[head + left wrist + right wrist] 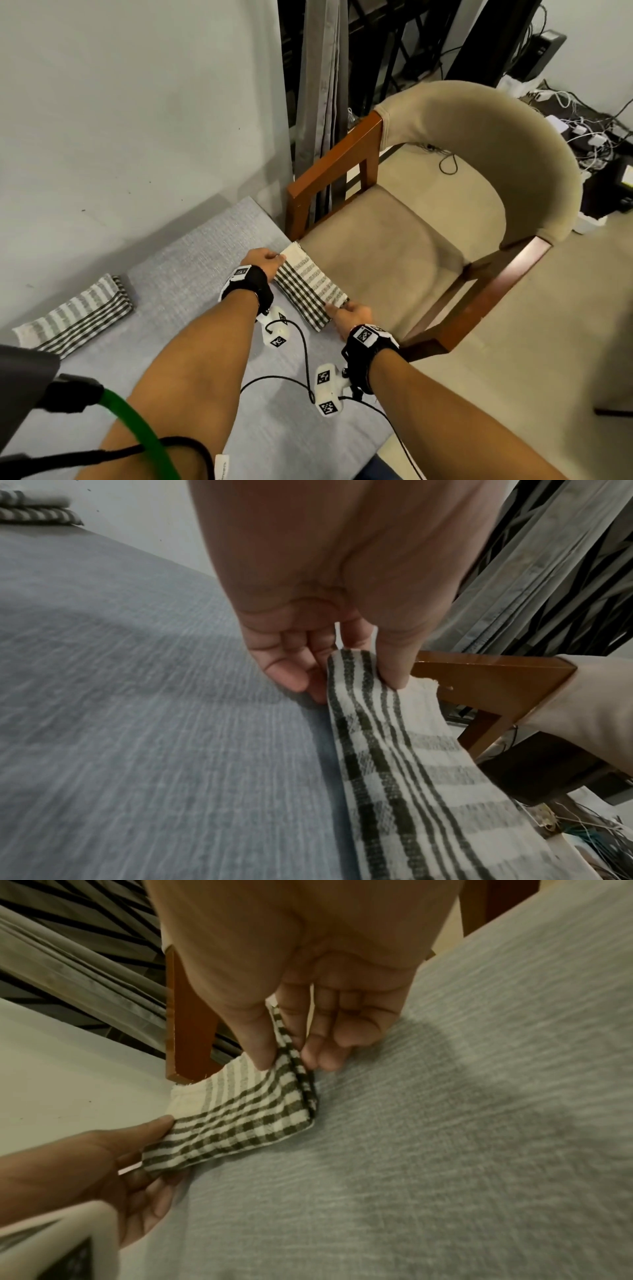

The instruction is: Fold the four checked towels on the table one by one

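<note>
A checked towel, white with dark green stripes, lies folded into a narrow strip at the right edge of the grey table, partly over the edge. My left hand pinches its far end between thumb and fingers. My right hand pinches its near end the same way. A pile of folded checked towels sits at the table's far left by the wall.
A wooden chair with a beige seat and curved back stands tight against the table's right edge. Grey curtains hang behind it. Cables and chargers lie on the floor at far right. A white wall borders the table.
</note>
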`<state>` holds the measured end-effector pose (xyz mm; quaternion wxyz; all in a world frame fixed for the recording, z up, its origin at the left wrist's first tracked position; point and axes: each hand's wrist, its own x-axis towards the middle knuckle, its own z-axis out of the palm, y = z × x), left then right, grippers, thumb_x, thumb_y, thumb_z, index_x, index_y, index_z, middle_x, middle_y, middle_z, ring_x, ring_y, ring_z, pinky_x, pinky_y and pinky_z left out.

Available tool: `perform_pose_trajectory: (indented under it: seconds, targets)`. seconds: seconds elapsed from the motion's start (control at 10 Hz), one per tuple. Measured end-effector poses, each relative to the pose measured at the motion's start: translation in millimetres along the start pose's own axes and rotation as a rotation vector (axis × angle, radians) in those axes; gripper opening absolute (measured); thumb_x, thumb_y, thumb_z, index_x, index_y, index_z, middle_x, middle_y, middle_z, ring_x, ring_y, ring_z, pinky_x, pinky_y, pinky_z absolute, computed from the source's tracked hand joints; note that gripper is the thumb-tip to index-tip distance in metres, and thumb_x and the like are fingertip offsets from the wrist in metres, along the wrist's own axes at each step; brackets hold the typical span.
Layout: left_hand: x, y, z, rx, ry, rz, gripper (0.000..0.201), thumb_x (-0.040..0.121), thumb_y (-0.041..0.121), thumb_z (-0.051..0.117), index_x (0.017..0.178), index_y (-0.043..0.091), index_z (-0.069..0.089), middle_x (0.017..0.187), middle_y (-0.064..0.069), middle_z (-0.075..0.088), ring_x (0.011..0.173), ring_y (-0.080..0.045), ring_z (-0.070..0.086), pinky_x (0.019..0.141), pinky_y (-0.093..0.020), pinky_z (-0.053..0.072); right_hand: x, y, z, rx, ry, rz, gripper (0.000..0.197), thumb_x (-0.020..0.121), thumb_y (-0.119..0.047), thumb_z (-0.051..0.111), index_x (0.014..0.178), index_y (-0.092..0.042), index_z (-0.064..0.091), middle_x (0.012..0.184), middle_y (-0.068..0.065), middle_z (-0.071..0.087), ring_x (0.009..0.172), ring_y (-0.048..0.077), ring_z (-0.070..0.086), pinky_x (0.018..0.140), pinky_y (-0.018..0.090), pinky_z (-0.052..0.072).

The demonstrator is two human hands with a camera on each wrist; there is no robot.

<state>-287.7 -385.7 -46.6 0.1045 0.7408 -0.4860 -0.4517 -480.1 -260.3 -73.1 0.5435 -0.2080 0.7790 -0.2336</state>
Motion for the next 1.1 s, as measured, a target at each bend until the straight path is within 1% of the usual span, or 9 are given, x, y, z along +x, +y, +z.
perform_pose_trajectory:
  seconds: [0.1,0.3,0.4,0.5,0.6,0.7,0.9,1.0,1.1]
  targets:
    - [0,-4,-6,0.026,0.012,-0.008,0.033,0.090,0.043,0.065,0.111,0.018,0.070,0.108,-0.004,0.068,0.101,-0.026,0.063,0.092,-0.033,0.048,0,2,2,-0.014,-0.007,0.035,0.021,0.086,-0.032,0.074,0.096,-0.014,0.069,0.073,-0.003,0.064,0.058,0.011,0.055,0.050,0.024,0.042]
    - [2,-11,-7,0.018,0.013,0.021,0.036,0.089,0.044,0.066,0.113,0.018,0.070,0.114,-0.007,0.070,0.104,-0.028,0.064,0.096,-0.036,0.049,2,2,6,-0.006,0.048,0.051,0.017,0.084,-0.030,0.076,0.083,-0.015,0.069,0.078,0.003,0.069,0.063,0.017,0.060,0.055,0.026,0.046]
    - [2,-10,-7,0.013,0.019,0.013,0.036,0.089,0.044,0.066,0.114,0.018,0.070,0.114,-0.007,0.070,0.104,-0.028,0.063,0.094,-0.035,0.049,3,1,9,0.015,0.068,0.072,0.016,0.081,-0.028,0.079,0.082,-0.015,0.070,0.082,0.004,0.072,0.072,0.021,0.067,0.071,0.033,0.058]
    - [5,-9,-7,0.012,0.005,0.002,0.035,0.088,0.045,0.067,0.112,0.019,0.071,0.115,-0.006,0.070,0.103,-0.027,0.064,0.096,-0.036,0.049,2,0,10,0.019,0.067,0.091,0.017,0.079,-0.028,0.081,0.080,-0.014,0.070,0.077,0.003,0.072,0.071,0.021,0.069,0.073,0.035,0.060]
    - [4,-7,-8,0.007,-0.009,-0.017,0.036,0.089,0.046,0.066,0.113,0.019,0.069,0.117,-0.007,0.068,0.105,-0.028,0.062,0.096,-0.036,0.048,-2,-4,8,-0.014,0.069,0.104,0.021,0.077,-0.029,0.081,0.074,-0.013,0.067,0.065,0.005,0.067,0.056,0.021,0.060,0.056,0.029,0.052]
    - [0,-6,-8,0.013,-0.006,-0.013,0.041,0.089,0.048,0.065,0.118,0.019,0.066,0.122,-0.007,0.066,0.109,-0.029,0.061,0.096,-0.037,0.046,-5,-8,5,-0.041,0.068,0.107,0.023,0.074,-0.030,0.082,0.074,-0.011,0.069,0.059,0.005,0.065,0.052,0.022,0.059,0.053,0.028,0.050]
    - [-15,-11,-19,0.023,0.069,-0.014,0.058,0.091,0.051,0.059,0.136,0.016,0.052,0.139,-0.010,0.055,0.125,-0.032,0.052,0.107,-0.042,0.040,-22,-12,-13,-0.082,0.083,0.061,0.022,0.079,-0.032,0.079,0.081,-0.013,0.068,0.076,0.007,0.070,0.069,0.023,0.066,0.071,0.034,0.058]
    - [-28,-22,-30,0.071,0.127,-0.005,0.060,0.090,0.054,0.058,0.136,0.017,0.051,0.140,-0.012,0.052,0.126,-0.034,0.050,0.106,-0.046,0.042,-39,-21,-20,-0.122,0.113,0.022,0.017,0.082,-0.030,0.074,0.084,-0.013,0.069,0.083,0.008,0.070,0.078,0.026,0.066,0.078,0.037,0.058]
    - [-42,-37,-36,0.098,0.202,0.031,0.058,0.090,0.054,0.056,0.135,0.017,0.052,0.139,-0.013,0.053,0.126,-0.035,0.049,0.105,-0.045,0.043,-58,-32,-19,-0.240,0.136,-0.044,0.019,0.085,-0.030,0.068,0.091,-0.013,0.074,0.088,0.007,0.071,0.080,0.024,0.066,0.066,0.027,0.051]
